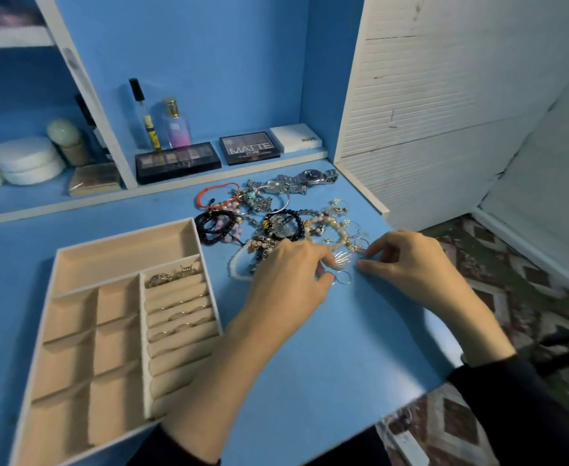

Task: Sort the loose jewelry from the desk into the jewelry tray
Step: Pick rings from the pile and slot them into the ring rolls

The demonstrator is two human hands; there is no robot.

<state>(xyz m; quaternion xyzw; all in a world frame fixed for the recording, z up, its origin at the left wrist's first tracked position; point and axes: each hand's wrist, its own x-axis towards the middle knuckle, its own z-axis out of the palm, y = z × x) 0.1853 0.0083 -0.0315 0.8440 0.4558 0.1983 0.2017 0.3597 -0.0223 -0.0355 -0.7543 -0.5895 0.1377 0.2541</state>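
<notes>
A beige velvet jewelry tray [125, 253] lies on the left of the blue desk. Several rings [175, 319] sit in its ring rolls, and the other compartments hold nothing. A tangled pile of loose jewelry [269, 220] lies beyond my hands, with a silver watch [306, 179], a red cord bracelet [215, 196] and black bead bracelets [215, 227]. My left hand [289, 274] pinches a silver hoop earring [340, 278] at the pile's near edge. My right hand [410, 260] has thumb and forefinger close together beside a silver shell-shaped earring [341, 258]; what they hold is unclear.
Two eyeshadow palettes [177, 161] [249, 148], perfume bottles [175, 124] and a white box [296, 137] stand on the back ledge. White jars [24, 159] sit in the left shelf. The desk's right edge [427, 297] runs diagonally, with a white slatted panel [427, 112] behind it.
</notes>
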